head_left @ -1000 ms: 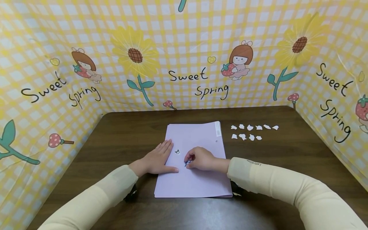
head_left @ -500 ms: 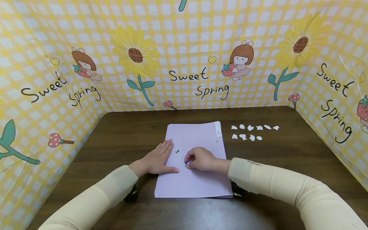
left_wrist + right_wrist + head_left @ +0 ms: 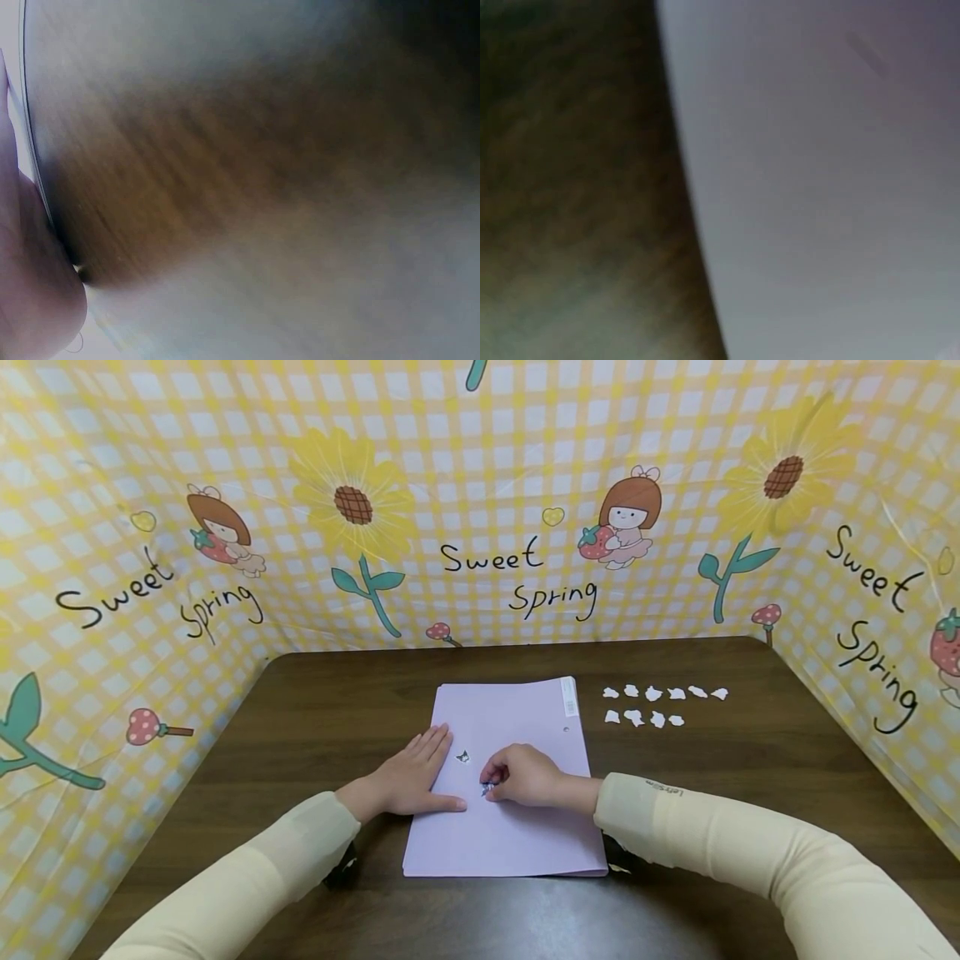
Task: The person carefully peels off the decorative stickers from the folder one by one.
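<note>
A light purple folder (image 3: 517, 843) lies on the dark wooden table. My left hand (image 3: 408, 778) rests flat on its left edge, fingers straight and thumb spread across the cover. Near the folder's middle, my right hand (image 3: 525, 775) pinches a small blue-and-white sticker (image 3: 487, 790) low against the cover, and the fingers hide part of it. Another small sticker (image 3: 462, 757), black and white, lies flat on the cover between the hands. In the left wrist view, part of the left hand (image 3: 37, 277) shows at the folder's edge. The right wrist view shows only blurred folder and table.
Two rows of small white cut-out pieces (image 3: 653, 693) lie on the table (image 3: 337, 693) right of the folder. A white label (image 3: 568, 697) sits at the folder's top right corner. A yellow checked cloth (image 3: 480, 468) hangs around the table's back and sides.
My right fingertips shift very slightly at the blue-and-white sticker, a little less of which shows. The left hand and the folder stay in place.
</note>
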Available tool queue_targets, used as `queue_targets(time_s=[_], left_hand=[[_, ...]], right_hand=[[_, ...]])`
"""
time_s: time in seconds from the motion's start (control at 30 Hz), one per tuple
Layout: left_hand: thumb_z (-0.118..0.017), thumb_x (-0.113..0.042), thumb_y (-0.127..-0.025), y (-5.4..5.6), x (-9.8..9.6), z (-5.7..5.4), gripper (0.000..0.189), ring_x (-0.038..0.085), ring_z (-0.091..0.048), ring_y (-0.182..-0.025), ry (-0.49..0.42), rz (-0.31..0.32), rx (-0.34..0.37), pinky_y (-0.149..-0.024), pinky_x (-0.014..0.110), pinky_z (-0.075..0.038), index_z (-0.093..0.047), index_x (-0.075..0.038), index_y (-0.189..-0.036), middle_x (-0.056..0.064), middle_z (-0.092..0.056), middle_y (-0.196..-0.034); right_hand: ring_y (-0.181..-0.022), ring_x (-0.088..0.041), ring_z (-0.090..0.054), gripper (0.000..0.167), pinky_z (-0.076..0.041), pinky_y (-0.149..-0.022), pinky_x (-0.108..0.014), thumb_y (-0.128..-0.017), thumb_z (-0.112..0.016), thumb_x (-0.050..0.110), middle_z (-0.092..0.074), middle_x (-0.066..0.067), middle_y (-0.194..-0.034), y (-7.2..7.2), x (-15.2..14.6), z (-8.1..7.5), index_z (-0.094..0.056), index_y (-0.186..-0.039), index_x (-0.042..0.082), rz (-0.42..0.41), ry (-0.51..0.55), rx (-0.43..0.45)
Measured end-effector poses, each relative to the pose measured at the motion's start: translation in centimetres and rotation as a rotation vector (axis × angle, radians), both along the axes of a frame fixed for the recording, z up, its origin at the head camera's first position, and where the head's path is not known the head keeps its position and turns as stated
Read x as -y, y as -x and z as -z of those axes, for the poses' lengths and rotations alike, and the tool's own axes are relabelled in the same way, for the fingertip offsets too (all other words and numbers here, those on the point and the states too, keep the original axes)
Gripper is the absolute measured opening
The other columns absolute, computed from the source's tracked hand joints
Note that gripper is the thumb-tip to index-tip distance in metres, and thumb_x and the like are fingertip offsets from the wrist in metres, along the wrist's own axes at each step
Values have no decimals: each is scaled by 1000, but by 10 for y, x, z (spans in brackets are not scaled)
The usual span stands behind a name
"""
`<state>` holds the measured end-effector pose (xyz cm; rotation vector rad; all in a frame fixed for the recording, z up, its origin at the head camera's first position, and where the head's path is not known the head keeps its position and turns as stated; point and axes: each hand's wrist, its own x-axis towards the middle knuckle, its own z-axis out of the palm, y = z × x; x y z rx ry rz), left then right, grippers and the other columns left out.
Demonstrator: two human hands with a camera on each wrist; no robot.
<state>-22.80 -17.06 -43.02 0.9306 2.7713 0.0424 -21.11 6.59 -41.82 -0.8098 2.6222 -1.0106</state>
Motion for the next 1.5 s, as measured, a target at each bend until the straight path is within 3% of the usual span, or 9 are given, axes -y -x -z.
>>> queue_targets(time_s=[0.4, 0.87, 1.23, 1.5], left_hand=[[-37, -85, -80, 0, 0, 1, 119, 30, 1, -147, -6, 2, -3, -116, 44, -8, -7, 3, -153, 19, -1, -160], [-37, -85, -80, 0, 0, 0, 118, 31, 0, -147, -2, 5, -5, -116, 44, -8, -8, 3, -153, 20, -2, -160], [-35, -86, -79, 2, 0, 1, 119, 30, 1, -147, 5, 5, -10, -116, 44, -8, -8, 3, -153, 19, -1, -160], [-35, -87, -79, 2, 1, 2, 120, 30, 2, -147, 3, -1, -4, -116, 43, -8, -7, 3, -153, 19, 0, -160]], right_hand=[[-72, -9, -52, 10, -44, -67, -27, -79, -81, 12, -58, 9, -73, 0, -1, 1, -73, -83, 17, -13, -32, -54], [-71, -8, -51, 19, -42, -69, -26, -77, -82, 8, -57, 8, -74, 1, 0, -1, -68, -89, 11, -7, -3, -10], [-67, -6, -52, 10, -43, -67, -24, -80, -77, 3, -59, 9, -66, 3, -3, 0, -71, -77, 10, -21, 66, -20], [-69, -9, -55, 8, -46, -67, -24, -82, -76, 3, -64, 8, -69, 6, -10, -1, -73, -78, 9, -28, 152, 33]])
